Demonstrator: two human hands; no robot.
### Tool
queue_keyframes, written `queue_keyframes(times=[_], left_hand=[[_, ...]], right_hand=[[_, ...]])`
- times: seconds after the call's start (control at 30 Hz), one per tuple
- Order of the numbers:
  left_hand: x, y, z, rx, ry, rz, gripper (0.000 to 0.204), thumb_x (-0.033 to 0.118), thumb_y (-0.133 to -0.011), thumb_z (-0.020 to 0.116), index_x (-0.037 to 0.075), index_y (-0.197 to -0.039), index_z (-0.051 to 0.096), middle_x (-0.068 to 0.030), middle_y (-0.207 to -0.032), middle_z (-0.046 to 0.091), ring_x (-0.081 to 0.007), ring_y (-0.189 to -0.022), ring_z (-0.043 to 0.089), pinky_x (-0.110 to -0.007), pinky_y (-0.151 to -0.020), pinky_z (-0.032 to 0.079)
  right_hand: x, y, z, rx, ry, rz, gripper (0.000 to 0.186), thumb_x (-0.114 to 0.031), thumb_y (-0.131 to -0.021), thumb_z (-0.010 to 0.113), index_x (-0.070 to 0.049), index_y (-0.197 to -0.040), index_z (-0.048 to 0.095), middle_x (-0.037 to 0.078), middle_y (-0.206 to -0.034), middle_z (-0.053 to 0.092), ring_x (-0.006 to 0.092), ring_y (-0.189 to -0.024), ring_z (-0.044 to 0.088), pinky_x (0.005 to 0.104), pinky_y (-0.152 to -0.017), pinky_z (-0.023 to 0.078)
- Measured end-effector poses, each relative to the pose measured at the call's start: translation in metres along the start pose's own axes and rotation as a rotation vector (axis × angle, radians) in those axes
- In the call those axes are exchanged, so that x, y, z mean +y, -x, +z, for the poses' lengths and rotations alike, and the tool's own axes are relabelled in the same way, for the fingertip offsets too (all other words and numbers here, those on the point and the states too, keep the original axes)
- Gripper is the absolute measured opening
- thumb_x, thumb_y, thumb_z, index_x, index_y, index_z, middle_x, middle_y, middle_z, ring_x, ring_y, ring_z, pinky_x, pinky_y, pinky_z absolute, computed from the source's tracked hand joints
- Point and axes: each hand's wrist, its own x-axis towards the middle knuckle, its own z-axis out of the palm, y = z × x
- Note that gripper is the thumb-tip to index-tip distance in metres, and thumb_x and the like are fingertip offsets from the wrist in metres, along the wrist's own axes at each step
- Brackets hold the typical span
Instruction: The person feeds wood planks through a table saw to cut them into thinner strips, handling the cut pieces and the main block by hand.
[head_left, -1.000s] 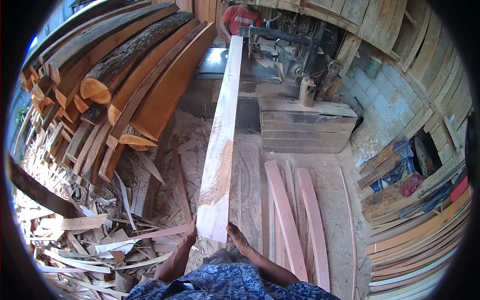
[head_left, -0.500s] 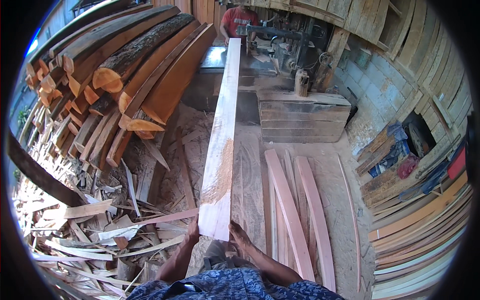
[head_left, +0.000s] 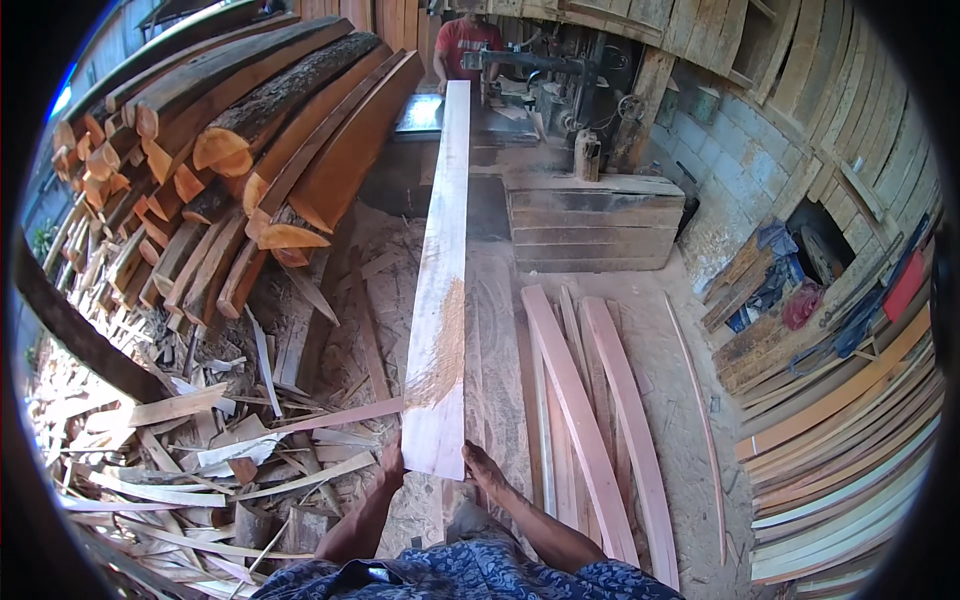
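A long pale wooden plank (head_left: 437,230) stretches away from me, its near end held up between my two hands. My left hand (head_left: 391,464) grips the left edge near that end, and my right hand (head_left: 482,467) has the right edge, thumb on top. Fingers under the board are mostly hidden. A patch of sawdust lies on the plank's upper face. Its far end reaches the metal table (head_left: 420,117) of a sawing machine (head_left: 560,85), where a person in a red shirt (head_left: 468,45) stands.
Thick cut timbers (head_left: 290,140) are piled at the left, above scattered offcuts (head_left: 180,495). Pink-brown boards (head_left: 572,400) lie on the floor at my right. A wooden box (head_left: 590,228) stands before the machine. Thin strips (head_left: 850,460) are stacked far right, near a block wall (head_left: 740,165).
The plank and both hands have drawn back slightly against the floor, away from the machine. My view has shifted a little. Both hands keep their hold.
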Motion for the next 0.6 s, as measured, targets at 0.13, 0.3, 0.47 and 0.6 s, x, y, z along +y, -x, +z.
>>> queue_keyframes(times=[0.13, 0.3, 0.47, 0.6], left_hand=[[0.031, 0.024, -0.004, -0.049, -0.134, -0.019, 0.05, 0.013, -0.077, 0.058, 0.0, -0.122, 0.04, -0.018, -0.09, 0.061, -0.0317, -0.076, 0.061, -0.038, -0.066, 0.048], [0.076, 0.055, 0.003, -0.065, -0.185, 0.032, 0.055, 0.012, -0.075, 0.062, -0.001, -0.123, 0.038, -0.0192, -0.085, 0.061, -0.0323, -0.073, 0.06, -0.04, -0.064, 0.048], [0.004, 0.084, -0.011, -0.045, -0.28, 0.084, 0.074, 0.0, -0.063, 0.071, 0.0, -0.127, 0.033, -0.0199, -0.097, 0.058, -0.0338, -0.081, 0.058, -0.04, -0.068, 0.048], [0.022, 0.108, -0.012, -0.017, -0.493, 0.491, 0.068, 0.008, -0.069, 0.069, 0.003, -0.127, 0.034, -0.0175, -0.109, 0.054, -0.0314, -0.09, 0.057, -0.04, -0.071, 0.048]], right_hand=[[0.007, 0.025, 0.012, 0.033, -0.039, 0.031, 0.087, -0.068, -0.075, 0.045, -0.011, -0.136, 0.023, 0.014, -0.129, 0.038, 0.0286, -0.116, 0.041, 0.0427, -0.092, 0.039], [0.023, 0.045, 0.016, 0.082, 0.04, 0.015, 0.085, -0.067, -0.075, 0.046, -0.011, -0.136, 0.024, 0.013, -0.129, 0.038, 0.0285, -0.116, 0.042, 0.0444, -0.09, 0.04], [0.039, 0.067, 0.036, 0.129, -0.068, -0.02, 0.077, -0.058, -0.077, 0.054, 0.0, -0.125, 0.04, 0.007, -0.111, 0.051, 0.0161, -0.104, 0.046, 0.0257, -0.087, 0.036], [0.045, 0.087, 0.04, 0.204, 0.079, -0.057, 0.072, -0.057, -0.08, 0.051, 0.0, -0.123, 0.041, 0.009, -0.111, 0.052, 0.0179, -0.105, 0.048, 0.0249, -0.087, 0.036]])
